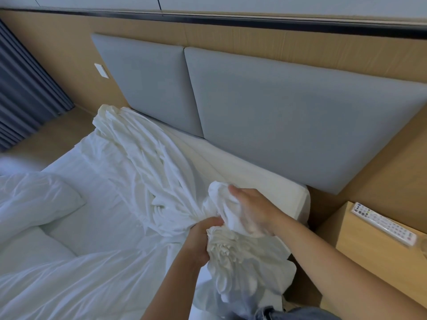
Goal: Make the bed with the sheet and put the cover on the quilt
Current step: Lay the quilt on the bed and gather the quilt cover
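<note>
Left hand (203,236) grips a gathered bunch of the white sheet (147,162), fingers curled round the cloth, at the near right corner of the bed. Right hand (253,210) lies just beside it, on the headboard side, against a second wad of the same sheet. It is motion-blurred and cloth overlaps its fingers, so it cannot be told whether it grips or only presses. Two bare forearms enter from the lower edge of the view.

Count: one sheet, white and heavily creased. It runs as a twisted band from the far head corner of the mattress (272,188) diagonally down to the two hands. It then hangs in folds below the left hand, over the side of the bed. Count: one mattress, white, with a strip along its head end and its right corner lying bare.

Count: one quilt (34,199), white and rumpled, on the left part of the bed, well apart from both hands.

The headboard has two grey padded panels, the left panel (147,84) and the right panel (300,116). They are set side by side on a wood-coloured wall.

One wooden bench (369,255) stands to the right of the bed. It carries one white remote control (383,224) in a clear wrap. One white switch plate (101,70) sits left of the left panel. One dark pleated curtain (23,93) hangs at the left edge.
</note>
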`<state>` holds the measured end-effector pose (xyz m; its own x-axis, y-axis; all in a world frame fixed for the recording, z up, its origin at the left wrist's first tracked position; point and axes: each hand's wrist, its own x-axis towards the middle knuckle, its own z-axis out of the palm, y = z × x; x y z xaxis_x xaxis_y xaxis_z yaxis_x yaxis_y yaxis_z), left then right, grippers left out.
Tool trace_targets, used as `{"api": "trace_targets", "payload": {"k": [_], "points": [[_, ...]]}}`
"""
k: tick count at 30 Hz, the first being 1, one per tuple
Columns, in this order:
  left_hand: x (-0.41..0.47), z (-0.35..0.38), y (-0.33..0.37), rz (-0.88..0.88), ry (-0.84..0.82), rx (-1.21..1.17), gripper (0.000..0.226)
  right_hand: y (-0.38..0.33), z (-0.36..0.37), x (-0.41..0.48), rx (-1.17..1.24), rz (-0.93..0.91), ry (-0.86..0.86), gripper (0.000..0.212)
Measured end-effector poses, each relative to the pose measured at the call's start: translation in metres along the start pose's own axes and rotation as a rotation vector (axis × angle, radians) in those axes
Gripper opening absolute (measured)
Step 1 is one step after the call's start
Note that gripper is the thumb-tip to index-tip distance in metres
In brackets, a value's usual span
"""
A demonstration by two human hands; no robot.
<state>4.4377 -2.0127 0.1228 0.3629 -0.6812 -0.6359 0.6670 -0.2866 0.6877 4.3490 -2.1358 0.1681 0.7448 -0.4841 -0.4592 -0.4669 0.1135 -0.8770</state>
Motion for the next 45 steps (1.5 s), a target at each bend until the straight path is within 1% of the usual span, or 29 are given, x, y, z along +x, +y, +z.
{"api": "trace_targets", "payload": {"k": [2, 4, 6, 8, 10, 11, 13, 14, 15, 16, 18, 19, 21, 23, 24, 26, 27, 28, 29, 31, 33, 34, 35, 36, 37, 39, 41, 43, 45], "points": [[0.002, 0.0, -0.001, -0.01, -0.015, -0.088, 0.02, 0.013, -0.004, -0.004, 0.143, 0.039, 0.127, 0.045], [0.004, 0.0, 0.0, -0.032, -0.031, -0.107, 0.014, 0.029, 0.0, -0.007, 0.151, 0.077, 0.234, 0.037], [0.005, 0.001, 0.001, -0.063, -0.027, -0.047, 0.022, 0.036, 0.005, -0.011, 0.186, 0.129, 0.197, 0.026], [0.005, 0.004, 0.002, -0.093, -0.029, 0.044, 0.035, 0.036, 0.0, -0.017, 0.277, 0.157, 0.043, 0.018], [0.007, 0.004, 0.002, -0.112, -0.012, 0.104, 0.039, 0.036, -0.008, -0.022, 0.336, 0.16, -0.154, 0.041], [0.009, 0.004, 0.002, -0.114, -0.009, 0.108, 0.041, 0.038, -0.01, -0.023, 0.326, 0.154, -0.193, 0.047], [0.01, 0.006, 0.001, -0.105, -0.021, 0.115, 0.041, 0.04, -0.009, -0.022, 0.278, 0.129, -0.153, 0.035], [0.009, 0.008, 0.0, -0.095, -0.01, 0.131, 0.031, 0.042, -0.006, -0.019, 0.252, 0.135, -0.11, 0.026], [0.008, 0.01, -0.001, -0.089, 0.005, 0.152, 0.016, 0.044, -0.002, -0.016, 0.232, 0.165, -0.079, 0.021], [0.007, 0.012, -0.002, -0.091, 0.01, 0.17, 0.01, 0.046, 0.003, -0.013, 0.225, 0.212, -0.057, 0.02], [0.008, 0.011, -0.003, -0.095, 0.035, 0.175, 0.04, 0.049, 0.01, -0.007, 0.285, 0.289, -0.043, 0.021], [0.009, 0.01, -0.003, -0.098, 0.057, 0.191, 0.045, 0.049, 0.013, -0.005, 0.312, 0.293, -0.029, 0.02], [0.009, 0.009, -0.003, -0.106, 0.087, 0.215, 0.034, 0.047, 0.019, -0.005, 0.264, 0.252, 0.055, 0.015], [0.007, 0.01, -0.002, -0.086, 0.096, 0.198, 0.017, 0.045, 0.019, -0.006, 0.192, 0.205, 0.228, 0.012], [0.006, 0.009, -0.001, -0.072, 0.097, 0.177, 0.016, 0.046, 0.014, -0.004, 0.165, 0.178, 0.344, 0.013], [0.004, 0.004, 0.002, -0.061, 0.087, 0.097, 0.017, 0.049, -0.01, 0.0, 0.206, 0.139, 0.617, 0.016], [0.003, 0.002, 0.005, -0.046, 0.079, 0.032, 0.023, 0.051, -0.027, 0.002, 0.299, 0.138, 0.733, 0.017], [0.004, 0.0, 0.006, -0.021, 0.084, -0.031, 0.033, 0.053, -0.043, 0.005, 0.405, 0.154, 0.804, 0.019], [0.005, -0.001, 0.007, 0.008, 0.083, -0.069, 0.038, 0.054, -0.054, 0.006, 0.471, 0.17, 0.823, 0.021], [0.007, 0.001, 0.008, 0.034, 0.058, -0.073, 0.024, 0.054, -0.063, 0.01, 0.561, 0.178, 0.73, 0.019], [0.011, 0.003, 0.007, 0.028, 0.044, -0.081, 0.014, 0.047, -0.059, 0.008, 0.726, 0.111, 0.547, 0.002], [0.013, 0.003, 0.006, 0.014, 0.039, -0.087, 0.011, 0.045, -0.054, 0.004, 0.75, 0.074, 0.49, 0.016], [0.014, 0.003, 0.006, 0.0, 0.038, -0.094, 0.01, 0.046, -0.05, -0.001, 0.673, 0.023, 0.472, 0.032], [0.015, 0.002, 0.006, -0.009, 0.032, -0.101, 0.013, 0.047, -0.045, -0.006, 0.51, -0.026, 0.505, 0.047], [0.016, 0.001, 0.006, -0.02, 0.029, -0.11, 0.015, 0.049, -0.039, -0.011, 0.363, -0.075, 0.546, 0.057], [0.016, 0.001, 0.004, -0.042, 0.022, -0.101, 0.012, 0.052, -0.028, -0.017, 0.201, -0.086, 0.486, 0.065], [0.016, 0.003, 0.001, -0.07, -0.004, -0.093, 0.008, 0.052, -0.022, -0.017, 0.165, 0.033, 0.31, 0.049], [0.017, 0.003, -0.002, -0.072, -0.02, -0.11, 0.008, 0.057, -0.021, -0.012, 0.073, 0.09, 0.275, 0.028], [0.019, 0.003, -0.002, -0.047, -0.018, -0.17, 0.006, 0.059, -0.017, -0.014, -0.031, 0.035, 0.257, 0.013]]}}
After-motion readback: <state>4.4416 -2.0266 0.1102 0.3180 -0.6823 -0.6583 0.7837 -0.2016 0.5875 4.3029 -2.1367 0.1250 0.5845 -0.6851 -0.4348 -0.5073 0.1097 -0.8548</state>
